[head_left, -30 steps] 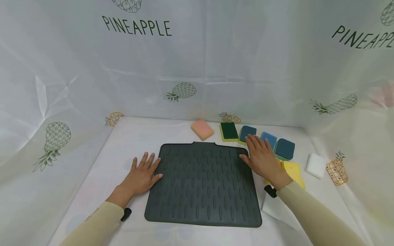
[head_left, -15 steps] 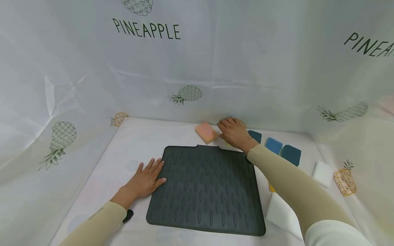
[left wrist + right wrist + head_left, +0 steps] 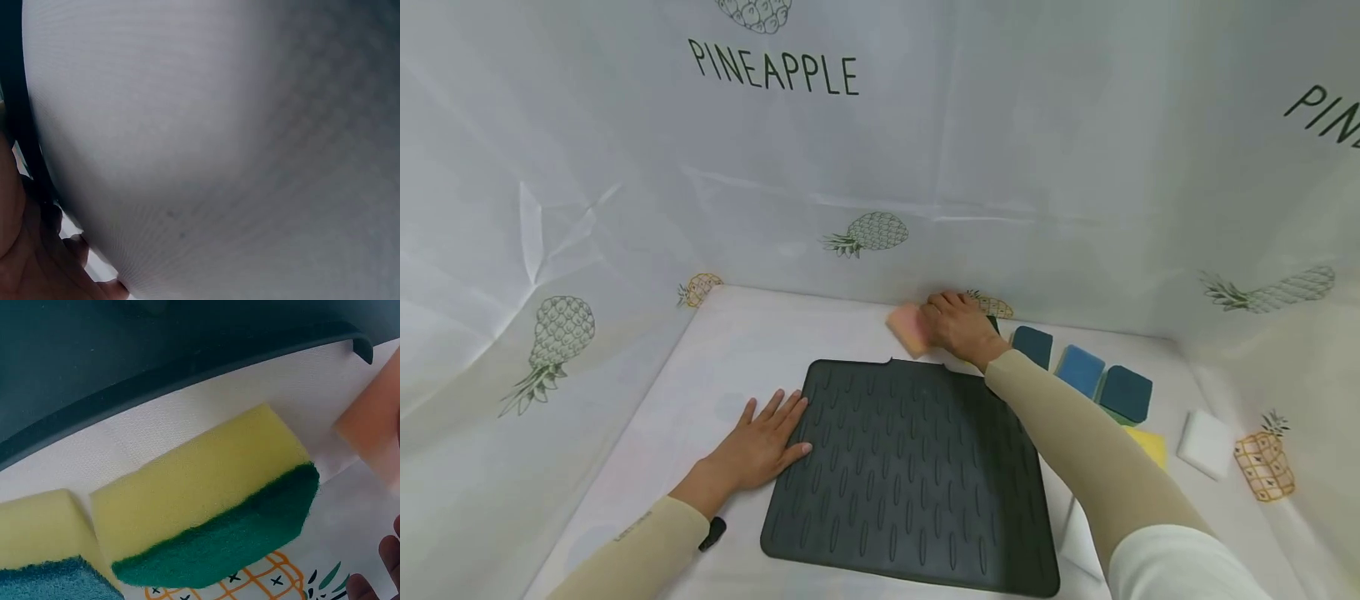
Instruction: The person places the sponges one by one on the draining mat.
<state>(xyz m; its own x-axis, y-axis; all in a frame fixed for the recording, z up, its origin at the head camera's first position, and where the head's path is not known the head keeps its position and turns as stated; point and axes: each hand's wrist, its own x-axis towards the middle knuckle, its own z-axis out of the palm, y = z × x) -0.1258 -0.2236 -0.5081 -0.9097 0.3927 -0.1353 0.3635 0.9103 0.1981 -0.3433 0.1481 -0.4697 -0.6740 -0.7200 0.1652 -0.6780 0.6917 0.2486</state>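
My left hand (image 3: 756,450) lies flat with fingers spread, its fingertips and thumb on the left edge of a dark grey ridged mat (image 3: 895,475). Over the right part of a peach-pink sponge (image 3: 906,327), behind the mat, is my right hand (image 3: 957,327). In the right wrist view that sponge (image 3: 372,419) shows at the right edge, with fingertips (image 3: 389,550) below it and a visible gap between. A yellow sponge with a green scouring side (image 3: 212,519) sits beside it, mostly hidden by the hand in the head view. The left wrist view is mostly blurred white.
Right of the right hand lie a dark blue sponge (image 3: 1032,344), a blue sponge (image 3: 1080,370) and another dark blue one (image 3: 1126,393). A yellow sponge (image 3: 1150,446), a white block (image 3: 1206,444) and a white sheet (image 3: 1081,546) lie nearer. A pineapple-print curtain (image 3: 1037,167) surrounds the table.
My right hand has moved left from the blue sponges, past the green-topped one, to the peach-pink sponge. The left hand stays on the mat's edge. The head view has shifted slightly.
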